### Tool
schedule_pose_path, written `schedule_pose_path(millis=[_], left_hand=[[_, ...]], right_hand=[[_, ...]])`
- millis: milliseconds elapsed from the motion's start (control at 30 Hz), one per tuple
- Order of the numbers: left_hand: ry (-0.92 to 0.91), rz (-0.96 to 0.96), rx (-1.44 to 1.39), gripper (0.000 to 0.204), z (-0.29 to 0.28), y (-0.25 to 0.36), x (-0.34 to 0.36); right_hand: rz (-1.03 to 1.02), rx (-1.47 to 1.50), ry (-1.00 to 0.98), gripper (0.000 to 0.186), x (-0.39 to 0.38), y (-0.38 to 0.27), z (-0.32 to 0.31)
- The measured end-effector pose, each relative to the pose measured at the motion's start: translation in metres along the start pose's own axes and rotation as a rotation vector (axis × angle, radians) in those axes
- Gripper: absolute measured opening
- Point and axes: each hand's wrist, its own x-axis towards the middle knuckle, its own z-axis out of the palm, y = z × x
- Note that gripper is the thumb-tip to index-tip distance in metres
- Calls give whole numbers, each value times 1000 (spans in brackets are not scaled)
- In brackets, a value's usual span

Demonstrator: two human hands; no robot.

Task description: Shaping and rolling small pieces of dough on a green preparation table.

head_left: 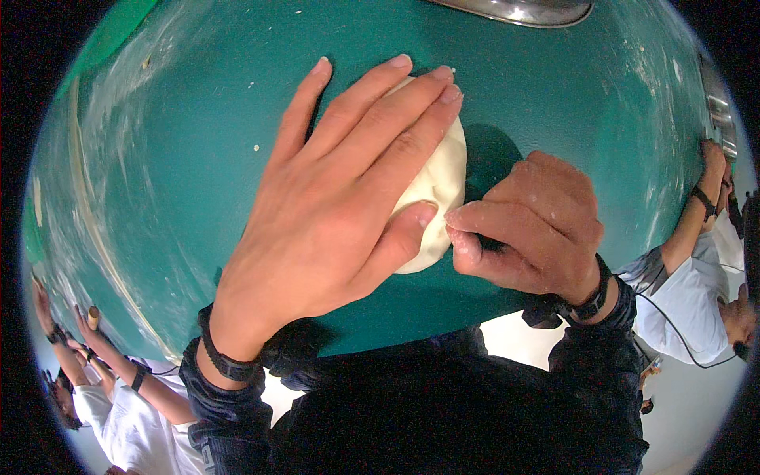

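A round, pale lump of dough point(445, 170) lies on the green tabletop point(198, 95), its surface creased near the middle. My left hand point(340, 182) rests over its left side with the fingers stretched out and the thumb pressing near the crease. At the dough's right edge, my right hand point(530, 226) is closed, thumb and forefinger pinched together against the rim. A bit of dough may be between those fingertips, but it is too small to see clearly. Dusty white marks show on the right fingers.
Part of a shiny metal tray or bowl point(526, 11) stands at the far edge. White flour streaks point(127, 103) mark the left side of the table. People in white shirts are at work at the left point(146, 419) and right point(685, 305).
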Motion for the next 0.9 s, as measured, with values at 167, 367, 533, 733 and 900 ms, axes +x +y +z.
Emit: schedule_pose_path(millis=[167, 367, 533, 733, 900], left_hand=[[7, 1, -16, 71, 2, 1, 0], [22, -1, -25, 71, 5, 0, -1], [23, 2, -24, 70, 6, 1, 2], [22, 11, -7, 71, 3, 1, 2], [-20, -10, 17, 71, -1, 3, 1]], right_hand=[[11, -8, -29, 18, 0, -2, -2], [29, -2, -9, 18, 0, -1, -1], [40, 65, 5, 17, -2, 1, -8], [271, 199, 61, 16, -2, -6, -11], [463, 618, 311, 15, -11, 10, -3]])
